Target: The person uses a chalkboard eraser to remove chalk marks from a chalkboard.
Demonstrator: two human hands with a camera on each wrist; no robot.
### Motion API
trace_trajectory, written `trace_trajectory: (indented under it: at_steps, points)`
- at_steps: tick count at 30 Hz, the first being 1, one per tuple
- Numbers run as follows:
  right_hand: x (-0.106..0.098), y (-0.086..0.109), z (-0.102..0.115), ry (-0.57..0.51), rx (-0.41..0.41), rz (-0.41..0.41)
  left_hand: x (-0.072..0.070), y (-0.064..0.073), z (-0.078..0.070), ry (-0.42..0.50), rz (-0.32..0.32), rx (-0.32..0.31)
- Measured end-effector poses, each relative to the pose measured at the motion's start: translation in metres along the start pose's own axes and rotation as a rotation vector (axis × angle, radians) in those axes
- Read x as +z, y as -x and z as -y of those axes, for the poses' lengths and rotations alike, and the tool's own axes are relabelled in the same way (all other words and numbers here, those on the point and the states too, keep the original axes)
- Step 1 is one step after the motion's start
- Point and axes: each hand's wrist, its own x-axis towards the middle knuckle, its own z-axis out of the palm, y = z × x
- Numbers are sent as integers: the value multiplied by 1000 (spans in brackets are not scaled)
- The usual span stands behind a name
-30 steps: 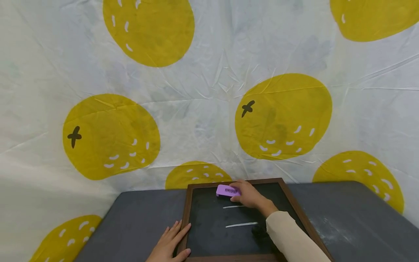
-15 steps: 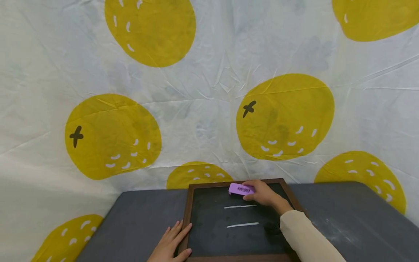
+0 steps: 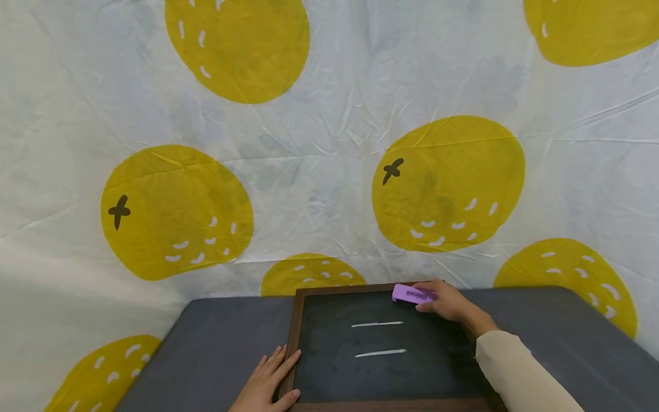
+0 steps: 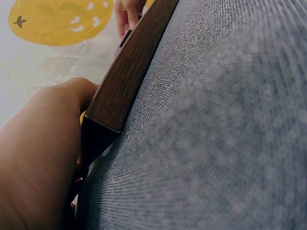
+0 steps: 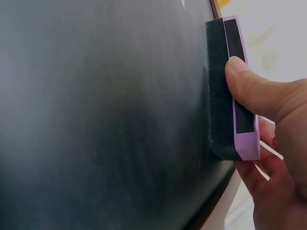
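Note:
A blackboard (image 3: 329, 377) in a brown wooden frame lies on the dark grey table, with two short white chalk lines (image 3: 380, 353) on it. My right hand (image 3: 445, 300) holds a purple board eraser (image 3: 412, 294) near the far right corner. In the right wrist view, the thumb presses the side of the eraser (image 5: 247, 143), and its dark felt (image 5: 218, 91) faces the board surface. My left hand (image 3: 265, 383) rests at the near left corner, its fingers spread along the frame. The left wrist view shows that hand (image 4: 43, 153) against the frame's corner (image 4: 108, 110).
The grey table (image 3: 216, 337) extends to both sides of the board, with pale smudges on its right part. Behind it hangs a white cloth (image 3: 319, 200) printed with big yellow fruit. A beige sleeve (image 3: 520, 372) covers the right forearm.
My right hand has slid the eraser rightward along the board's far edge, toward the far right corner. Both chalk lines now show in full. The left hand has stayed in place.

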Motion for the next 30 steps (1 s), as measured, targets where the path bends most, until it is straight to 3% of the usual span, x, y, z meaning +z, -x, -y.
trace_trajectory:
  at_steps: [9, 30]
  points:
    - [5, 0, 0, -108, 77, -63, -6, 0, 0, 11, 7, 4]
    - [29, -20, 33, -68, -14, -27, 0, 1, -2, 26, 6, 2]
